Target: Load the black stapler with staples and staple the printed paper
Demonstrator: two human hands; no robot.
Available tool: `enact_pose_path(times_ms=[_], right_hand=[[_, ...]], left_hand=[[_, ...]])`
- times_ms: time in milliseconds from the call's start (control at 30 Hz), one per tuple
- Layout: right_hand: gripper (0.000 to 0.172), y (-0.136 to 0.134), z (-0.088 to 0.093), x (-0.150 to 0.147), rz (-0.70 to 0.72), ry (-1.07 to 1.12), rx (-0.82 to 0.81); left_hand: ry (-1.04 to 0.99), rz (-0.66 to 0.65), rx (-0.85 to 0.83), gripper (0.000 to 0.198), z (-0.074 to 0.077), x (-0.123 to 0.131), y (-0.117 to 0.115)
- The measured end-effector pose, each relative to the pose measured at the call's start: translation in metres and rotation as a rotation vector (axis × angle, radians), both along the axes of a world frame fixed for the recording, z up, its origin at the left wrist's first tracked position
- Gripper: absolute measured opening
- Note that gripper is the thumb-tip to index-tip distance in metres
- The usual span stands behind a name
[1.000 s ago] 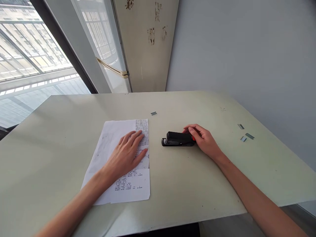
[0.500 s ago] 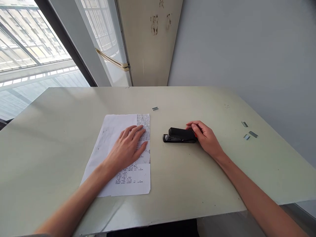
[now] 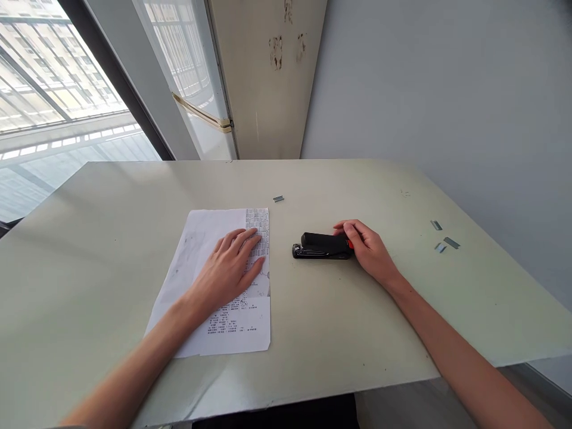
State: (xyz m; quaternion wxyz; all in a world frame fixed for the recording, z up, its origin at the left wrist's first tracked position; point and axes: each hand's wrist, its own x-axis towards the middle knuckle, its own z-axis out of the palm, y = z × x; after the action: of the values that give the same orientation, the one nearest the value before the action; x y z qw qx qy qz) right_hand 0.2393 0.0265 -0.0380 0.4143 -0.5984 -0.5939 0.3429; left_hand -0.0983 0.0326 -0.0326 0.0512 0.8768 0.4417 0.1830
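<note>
My left hand (image 3: 232, 262) lies flat with its fingers spread on printed paper (image 3: 243, 325), which rests on the pale table. Dense print shows along the paper's right side; the hand covers part of the text. To the right, a black stapler (image 3: 322, 246) sits lengthwise on the table, its front end pointing left toward the paper. My right hand (image 3: 369, 249) is closed around the stapler's rear end, where a bit of red shows. A gap of bare table separates stapler and paper.
A small strip of staples (image 3: 278, 198) lies beyond the paper. More staple strips (image 3: 451, 243) are scattered at the right of the table (image 3: 339, 333). Behind the far edge stand a refrigerator (image 3: 263, 89) and a grey wall (image 3: 424, 77); a window is at left.
The whole view has shifted slightly. Both hands, the paper and the stapler keep nearly the same places on the table.
</note>
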Motion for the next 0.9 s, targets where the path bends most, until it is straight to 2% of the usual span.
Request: enact_pose_path(times_ms=[167, 367, 500, 900], right_hand=[[0.050, -0.001, 0.001, 0.000, 0.020, 0.004, -0.014], [0.045, -0.005, 0.003, 0.000, 0.139, -0.081, 0.003], [0.043, -0.006, 0.004, -0.001, 0.171, -0.133, 0.001], [0.043, -0.004, 0.005, -0.001, 0.175, -0.131, -0.004]], left_hand=[[-0.060, -0.048, 0.006, 0.037, 0.005, 0.008, 0.005], [-0.209, -0.164, -0.050, 0.027, 0.009, 0.046, 0.024], [-0.205, -0.216, -0.080, 0.018, 0.010, 0.063, 0.033], [-0.185, -0.213, -0.058, 0.023, 0.010, 0.044, 0.034]])
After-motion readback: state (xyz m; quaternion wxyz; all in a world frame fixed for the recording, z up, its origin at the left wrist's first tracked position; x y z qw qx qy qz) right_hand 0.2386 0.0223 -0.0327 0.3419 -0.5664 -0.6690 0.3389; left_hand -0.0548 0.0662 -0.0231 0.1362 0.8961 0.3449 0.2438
